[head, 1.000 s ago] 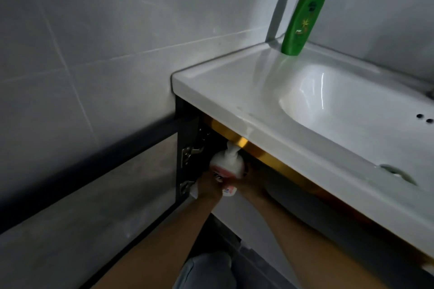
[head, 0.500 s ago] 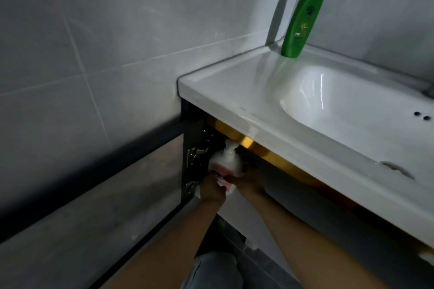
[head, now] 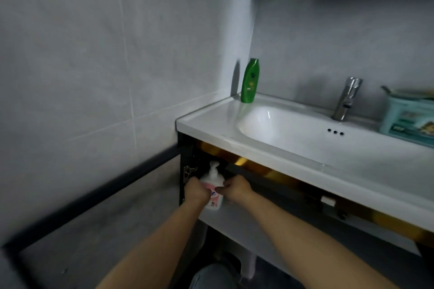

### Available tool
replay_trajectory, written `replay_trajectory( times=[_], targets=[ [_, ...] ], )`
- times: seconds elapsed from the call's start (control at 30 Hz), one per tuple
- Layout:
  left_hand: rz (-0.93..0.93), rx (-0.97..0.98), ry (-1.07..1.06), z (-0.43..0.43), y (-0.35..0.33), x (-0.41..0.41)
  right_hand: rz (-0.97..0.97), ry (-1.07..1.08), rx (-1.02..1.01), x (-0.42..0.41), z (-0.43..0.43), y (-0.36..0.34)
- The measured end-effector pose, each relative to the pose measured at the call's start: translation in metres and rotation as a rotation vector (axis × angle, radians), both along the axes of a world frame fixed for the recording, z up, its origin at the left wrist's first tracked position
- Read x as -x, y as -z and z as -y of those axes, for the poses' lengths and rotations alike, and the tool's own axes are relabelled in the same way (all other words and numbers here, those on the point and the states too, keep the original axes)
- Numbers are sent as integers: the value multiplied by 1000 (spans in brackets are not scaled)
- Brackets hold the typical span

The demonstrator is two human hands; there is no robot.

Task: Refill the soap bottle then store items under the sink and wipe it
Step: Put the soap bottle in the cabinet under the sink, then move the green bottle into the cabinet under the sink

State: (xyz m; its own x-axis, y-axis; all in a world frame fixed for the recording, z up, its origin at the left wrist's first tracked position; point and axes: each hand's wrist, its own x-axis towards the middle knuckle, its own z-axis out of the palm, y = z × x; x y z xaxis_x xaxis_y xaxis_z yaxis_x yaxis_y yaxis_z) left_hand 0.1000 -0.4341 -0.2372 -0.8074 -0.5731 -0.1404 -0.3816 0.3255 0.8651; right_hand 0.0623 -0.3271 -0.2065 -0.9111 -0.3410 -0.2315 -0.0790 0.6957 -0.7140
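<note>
Bottle (head: 212, 178) stands clasped between left fingers (head: 203, 191) and right fingers (head: 222, 189).

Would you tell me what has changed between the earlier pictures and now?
The view pulled back, bringing the faucet and teal box into sight. The left hand and right hand still grip the pump bottle at the cabinet opening; the green bottle still stands on the sink.

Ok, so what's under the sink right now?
Under the sink, the left hand and right hand hold a white pump bottle with a pink label at the cabinet opening, beside a metal hinge. Deeper inside is dark and partly hidden by the hands.
</note>
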Motion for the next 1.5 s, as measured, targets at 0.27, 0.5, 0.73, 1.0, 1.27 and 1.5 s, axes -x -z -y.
replay_trajectory(
  times=[0.27, 0.5, 0.73, 1.0, 1.27, 1.5],
  targets=[
    [-98, 239, -59, 0, -101, -52, -121, -37, 269, -66, 0, -89],
    [-257, 226, -48, -10, -196, -43, -183, 76, 504, -66, -27, -180],
    [-290, 243, 52, -32, -230, 18, -269, 193, 443, -11, -63, -212],
    [-269, 246, 122, -39, -234, 114, -358, 238, 343, 93, -70, -211],
    [-280, 201, 91, -11, -211, 223, -340, 272, 235, 210, -39, -177],
    [-316, 108, 108, 3, -185, 309, -409, 217, 156, 284, -5, -158]
  ],
)
